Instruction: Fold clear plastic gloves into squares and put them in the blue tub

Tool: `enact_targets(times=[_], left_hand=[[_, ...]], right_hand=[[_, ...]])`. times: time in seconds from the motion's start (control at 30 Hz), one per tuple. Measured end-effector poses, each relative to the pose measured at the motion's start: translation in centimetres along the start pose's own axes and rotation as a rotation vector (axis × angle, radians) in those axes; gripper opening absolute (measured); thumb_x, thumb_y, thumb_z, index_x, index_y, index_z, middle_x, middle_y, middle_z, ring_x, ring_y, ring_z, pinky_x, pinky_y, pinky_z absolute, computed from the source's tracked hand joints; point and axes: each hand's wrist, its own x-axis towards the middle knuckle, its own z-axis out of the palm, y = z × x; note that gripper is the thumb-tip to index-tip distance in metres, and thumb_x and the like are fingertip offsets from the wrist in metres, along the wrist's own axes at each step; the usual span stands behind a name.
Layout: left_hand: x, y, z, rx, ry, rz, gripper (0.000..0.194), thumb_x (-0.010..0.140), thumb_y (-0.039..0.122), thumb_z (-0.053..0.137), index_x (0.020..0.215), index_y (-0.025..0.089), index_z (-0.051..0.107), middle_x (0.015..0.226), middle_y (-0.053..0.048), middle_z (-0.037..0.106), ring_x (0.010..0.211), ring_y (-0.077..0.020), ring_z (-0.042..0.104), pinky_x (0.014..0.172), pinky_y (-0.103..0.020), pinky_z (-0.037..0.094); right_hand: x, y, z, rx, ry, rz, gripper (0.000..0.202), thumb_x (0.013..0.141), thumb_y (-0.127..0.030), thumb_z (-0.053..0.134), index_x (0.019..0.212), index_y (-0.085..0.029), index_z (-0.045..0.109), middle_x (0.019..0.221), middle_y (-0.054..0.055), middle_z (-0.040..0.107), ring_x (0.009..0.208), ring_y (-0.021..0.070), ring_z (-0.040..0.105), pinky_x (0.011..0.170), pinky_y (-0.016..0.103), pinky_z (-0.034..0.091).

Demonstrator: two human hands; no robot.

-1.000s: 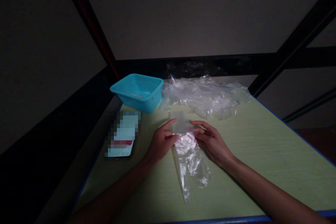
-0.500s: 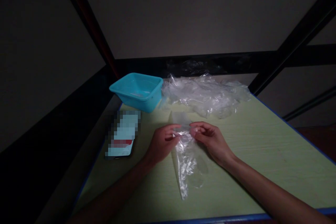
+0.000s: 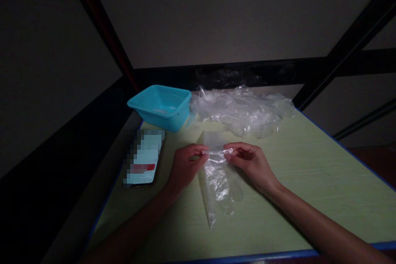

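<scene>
In the head view, the left hand point(image 3: 187, 167) and the right hand point(image 3: 253, 167) each pinch, between thumb and fingers, one end of the upper edge of a clear plastic piece point(image 3: 221, 185), which lies on the table point(image 3: 315, 177) before the person. This edge is already lifted and drawn straight, while the lower part seems left loose and wrinkled; compared with one second ago, the edge is tauter and the lower tip lies farther from the person.

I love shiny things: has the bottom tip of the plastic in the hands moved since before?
Yes, the bottom tip of the plastic moved away from the near table edge, and slightly left.
</scene>
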Motion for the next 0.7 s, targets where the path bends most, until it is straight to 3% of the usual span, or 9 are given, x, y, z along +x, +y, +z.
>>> enact_targets(times=[0.2,0.4,0.7], left_hand=[[-0.1,0.8,0.0,0.082,0.055,0.023,0.013,0.059,0.016,0.065,0.070,0.015,0.072,0.064,-0.001,0.068,0.061,-0.0133,0.062,0.053,-0.019,0.047],[-0.2,1.4,-0.1,0.135,0.079,0.055,0.012,0.058,0.011,0.064,0.066,0.016,0.071,0.064,0.000,0.067,0.059,-0.0126,0.062,0.048,-0.017,0.047],[-0.4,1.7,-0.3,0.126,0.060,0.039,0.009,0.060,0.011,0.065,0.065,0.016,0.071,0.069,-0.001,0.071,0.066,-0.0149,0.066,0.053,-0.019,0.052]], right_hand=[[-0.2,-0.3,-0.1,-0.049,-0.008,-0.061,0.018,0.054,-0.022,0.077,0.071,-0.019,0.072,0.060,-0.001,0.066,0.056,0.0110,0.060,0.056,0.024,0.050],[-0.3,-0.5,-0.2,-0.165,0.006,-0.093,0.015,0.056,-0.024,0.074,0.070,-0.018,0.073,0.061,0.001,0.067,0.053,0.0117,0.058,0.051,0.024,0.049],[-0.2,-0.6,-0.2,-0.158,0.028,-0.080,0.015,0.056,-0.025,0.072,0.068,-0.016,0.073,0.060,0.001,0.066,0.051,0.0102,0.056,0.048,0.022,0.046]])
